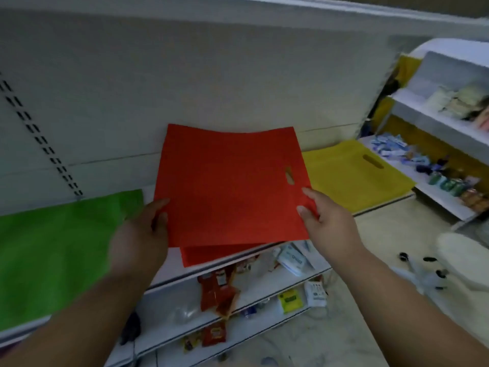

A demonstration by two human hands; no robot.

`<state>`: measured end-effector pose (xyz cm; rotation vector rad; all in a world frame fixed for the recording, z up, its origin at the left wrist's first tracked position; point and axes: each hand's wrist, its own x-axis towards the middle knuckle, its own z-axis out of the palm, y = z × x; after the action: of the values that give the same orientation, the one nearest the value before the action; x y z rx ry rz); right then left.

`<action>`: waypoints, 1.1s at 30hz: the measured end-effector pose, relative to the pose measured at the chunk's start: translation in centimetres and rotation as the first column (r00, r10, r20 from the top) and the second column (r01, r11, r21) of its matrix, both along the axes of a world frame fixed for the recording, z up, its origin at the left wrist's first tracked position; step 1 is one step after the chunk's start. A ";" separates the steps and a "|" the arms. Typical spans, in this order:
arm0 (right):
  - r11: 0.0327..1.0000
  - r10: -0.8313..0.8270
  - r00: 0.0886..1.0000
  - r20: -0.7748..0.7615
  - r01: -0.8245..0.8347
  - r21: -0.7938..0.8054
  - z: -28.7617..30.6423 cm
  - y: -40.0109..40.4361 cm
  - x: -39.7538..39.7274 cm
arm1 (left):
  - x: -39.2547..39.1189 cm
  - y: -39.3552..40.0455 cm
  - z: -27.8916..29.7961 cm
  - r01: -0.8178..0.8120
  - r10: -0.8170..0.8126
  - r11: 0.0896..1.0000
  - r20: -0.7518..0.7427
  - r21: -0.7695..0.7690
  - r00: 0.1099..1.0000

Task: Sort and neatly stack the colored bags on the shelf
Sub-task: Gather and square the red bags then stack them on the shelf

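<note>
Nearest the camera, two bare forearms reach up toward the shelf [169, 263]. The left hand [140, 234] pinches the left edge of a red bag [227, 186], thumb on top and fingers tucked beneath; it is slightly blurred. The right hand [328, 221] grips the bag's right edge just below its cut-out handle slot, thumb and forefinger showing on the red fabric. The bag is held flat and a little bowed, just above a second red bag [211, 254] that lies on the shelf with its front corner poking out beneath.

To the left a green bag [53, 250] lies on the same shelf, just beside the red ones; to the right a yellow bag [352, 176] rests flat, handle slot away from the person. Lower shelves carry red snack packets [215, 290] and small boxes. Beyond, the pale back panel [185, 75] rises, and a further rack [444, 144] of goods stands at far right.

The step in hand looks like laying the held red bag onto its matching pile. Next move: lower it squarely, lining edges and corners with the bag below, then let go with both hands.
</note>
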<state>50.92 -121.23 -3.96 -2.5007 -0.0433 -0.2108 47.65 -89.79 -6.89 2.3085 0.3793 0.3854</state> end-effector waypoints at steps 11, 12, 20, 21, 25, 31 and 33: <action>0.917 0.293 0.913 -0.283 -0.352 -0.186 -2.0 -3.9 7.9 | -0.9 -6.7 -1.9 -0.055 0.160 0.925 -0.254 0.377 0.954; 0.901 0.299 0.909 -0.291 -0.370 -0.228 -2.4 -3.8 8.2 | -0.9 -6.9 -2.1 -0.046 0.169 0.910 -0.268 0.413 0.949; 0.753 0.320 0.916 -0.243 -0.402 -0.521 -3.8 -4.0 9.4 | 0.7 -8.3 -2.4 0.073 0.218 0.795 -0.395 0.602 0.892; 0.737 0.314 0.923 -0.222 -0.385 -0.555 -3.6 -4.0 9.4 | 0.8 -8.4 -2.4 0.081 0.223 0.782 -0.399 0.618 0.890; 0.704 0.307 0.938 -0.162 -0.339 -0.624 -1.7 -3.0 8.9 | 0.2 -8.0 -2.1 0.056 0.238 0.745 -0.344 0.664 0.908; 0.742 0.458 0.889 -0.024 -0.396 -0.541 2.3 4.5 4.5 | -4.4 -4.5 -0.6 -0.055 0.168 0.884 -0.205 0.464 0.964; 0.739 0.520 0.854 0.018 -0.439 -0.511 3.4 8.9 1.9 | -7.3 -1.7 -0.1 -0.148 0.231 0.907 -0.174 0.394 0.957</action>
<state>52.80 -112.29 -0.53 -2.8536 -0.9182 -0.1977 40.32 -91.49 -6.96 2.7124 0.6968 0.3235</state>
